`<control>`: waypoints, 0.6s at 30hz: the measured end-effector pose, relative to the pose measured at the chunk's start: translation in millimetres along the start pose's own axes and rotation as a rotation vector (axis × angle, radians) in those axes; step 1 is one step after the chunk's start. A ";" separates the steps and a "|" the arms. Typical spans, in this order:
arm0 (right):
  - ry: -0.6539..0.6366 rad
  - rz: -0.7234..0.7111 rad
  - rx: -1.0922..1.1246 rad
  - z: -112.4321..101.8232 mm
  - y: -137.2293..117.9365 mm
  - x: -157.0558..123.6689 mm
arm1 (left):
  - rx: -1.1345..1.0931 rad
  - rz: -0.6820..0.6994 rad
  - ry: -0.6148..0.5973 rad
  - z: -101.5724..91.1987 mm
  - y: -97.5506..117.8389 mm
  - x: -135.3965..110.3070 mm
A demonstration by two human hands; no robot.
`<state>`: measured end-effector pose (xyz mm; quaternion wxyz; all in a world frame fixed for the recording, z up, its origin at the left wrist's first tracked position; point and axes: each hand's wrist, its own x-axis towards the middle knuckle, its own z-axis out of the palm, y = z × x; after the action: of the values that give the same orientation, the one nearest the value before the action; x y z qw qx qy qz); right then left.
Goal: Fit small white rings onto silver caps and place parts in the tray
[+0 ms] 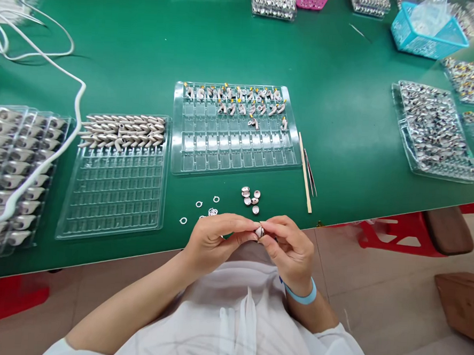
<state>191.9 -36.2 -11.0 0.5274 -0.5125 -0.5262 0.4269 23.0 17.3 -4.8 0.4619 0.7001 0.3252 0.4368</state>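
At the table's front edge, my left hand and my right hand meet, fingertips pinching one small rounded earbud shell. Both hands are closed on it, and the fingers partly cover it. Just beyond lie several loose, round, beige-silver earbud caps. White rings are scattered beside my left hand. Further back, a clear tray carries stemmed earbud parts with gold-coloured tabs in its upper rows.
Right of that tray lie a wooden stick and tweezers. At left stand a tray of beige stems and stacked shell trays, crossed by a white cable. Filled trays and a blue basket occupy the right.
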 end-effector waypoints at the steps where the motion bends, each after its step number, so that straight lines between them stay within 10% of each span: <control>1: 0.000 -0.012 -0.012 0.1 -0.1 0.0 | -0.018 -0.032 -0.003 -0.2 0.4 -0.2; 9: -0.006 -0.103 -0.062 0.6 -1.7 0.7 | -0.168 -0.252 -0.031 -1.4 2.8 -1.3; 18: -0.053 -0.019 -0.003 -2.3 -2.1 1.7 | 0.057 0.168 -0.052 -4.1 0.1 4.7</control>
<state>194.2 -35.0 -8.5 0.5165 -0.4966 -0.5457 0.4345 21.2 22.8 -2.5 0.4118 0.7487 0.2658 0.4463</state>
